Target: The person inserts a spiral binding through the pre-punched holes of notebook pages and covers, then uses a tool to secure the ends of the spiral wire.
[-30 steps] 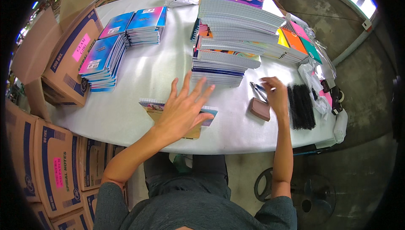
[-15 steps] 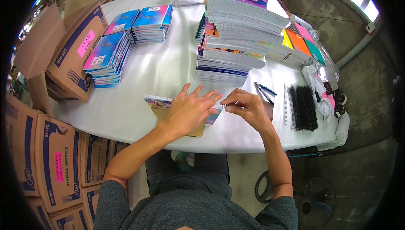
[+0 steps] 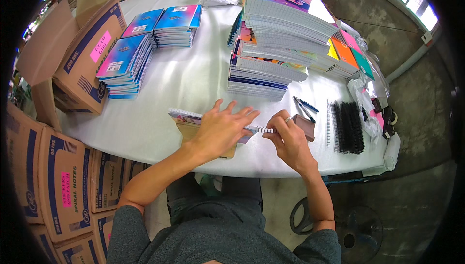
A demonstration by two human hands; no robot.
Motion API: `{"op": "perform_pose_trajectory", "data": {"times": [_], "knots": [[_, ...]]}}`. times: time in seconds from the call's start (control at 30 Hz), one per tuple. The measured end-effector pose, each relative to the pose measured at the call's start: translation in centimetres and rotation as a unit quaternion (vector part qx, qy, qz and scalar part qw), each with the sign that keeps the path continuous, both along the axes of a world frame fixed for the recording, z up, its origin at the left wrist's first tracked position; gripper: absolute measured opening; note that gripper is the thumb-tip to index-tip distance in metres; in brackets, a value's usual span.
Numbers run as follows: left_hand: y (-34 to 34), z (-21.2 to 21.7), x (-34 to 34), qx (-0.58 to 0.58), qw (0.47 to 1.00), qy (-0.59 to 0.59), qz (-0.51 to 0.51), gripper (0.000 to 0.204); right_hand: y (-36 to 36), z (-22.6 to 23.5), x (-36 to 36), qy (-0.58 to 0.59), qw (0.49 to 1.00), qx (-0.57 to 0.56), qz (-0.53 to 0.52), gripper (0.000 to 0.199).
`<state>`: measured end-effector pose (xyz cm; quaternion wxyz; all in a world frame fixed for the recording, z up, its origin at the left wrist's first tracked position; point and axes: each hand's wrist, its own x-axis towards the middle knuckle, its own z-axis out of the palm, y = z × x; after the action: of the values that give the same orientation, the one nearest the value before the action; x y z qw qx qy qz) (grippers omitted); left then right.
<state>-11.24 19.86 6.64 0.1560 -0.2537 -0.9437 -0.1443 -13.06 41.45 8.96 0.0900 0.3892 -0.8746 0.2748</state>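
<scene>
Since half a second ago, the right hand (image 3: 289, 140) has moved a bit to the right, away from the left hand (image 3: 220, 131), and more of a wire coil (image 3: 264, 130) shows in the gap. Its grip is narrow: thumb and fingers pinch the right end of the coil. From there, the coil runs left to the right end of a small notebook (image 3: 185, 119). I cannot tell how much of it is inside the holes, because the left hand is in the way.

The notebook lies on the bench (image 3: 193, 80), left of the right hand's grip and under the left hand. The left hand's fingers are wide apart, and it holds no coil. A tan board (image 3: 189, 132) shows on the near side of the notebook.

Just beside the right hand is a brown block (image 3: 304, 127), with pliers (image 3: 305, 108) next to it. Farther right is a pile of black coils (image 3: 349, 127). Past the hands stands a tall stack of notebooks (image 3: 286, 26). Blue and pink notebooks (image 3: 123, 55) sit in piles on the left.
</scene>
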Motion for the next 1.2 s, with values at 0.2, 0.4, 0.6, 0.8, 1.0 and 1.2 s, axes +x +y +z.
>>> {"op": "perform_pose_trajectory", "data": {"times": [0.2, 0.4, 0.6, 0.8, 1.0, 1.2], "knots": [[1.0, 1.2, 0.1, 0.031, 0.997, -0.075, 0.004, 0.054, -0.5, 0.4, 0.0, 0.033, 0.999, 0.039, 0.001, 0.02], [0.8, 1.0, 0.0, 0.04, 0.995, -0.088, -0.016, 0.052, -0.3, 1.0, -0.7, 0.018, 0.994, 0.099, 0.044, 0.018], [0.8, 0.7, 0.3, 0.048, 0.997, -0.059, -0.014, 0.05, -0.4, 0.2, -0.3, 0.012, 0.996, 0.084, 0.035, 0.019], [0.9, 1.2, 0.4, 0.03, 0.995, -0.093, -0.031, 0.05, -1.4, 0.0, 0.3, 0.005, 0.999, 0.05, 0.007, 0.011], [-0.2, 0.3, 0.4, -0.034, 0.994, -0.083, -0.066, 0.053, 4.8, -2.8, -4.3, -0.13, 0.977, 0.054, -0.161, 0.025], [1.3, 0.6, 0.4, -0.088, 0.995, 0.028, -0.043, 0.059, 9.4, -12.2, -6.7, -0.137, 0.858, 0.255, -0.424, 0.078]]}}
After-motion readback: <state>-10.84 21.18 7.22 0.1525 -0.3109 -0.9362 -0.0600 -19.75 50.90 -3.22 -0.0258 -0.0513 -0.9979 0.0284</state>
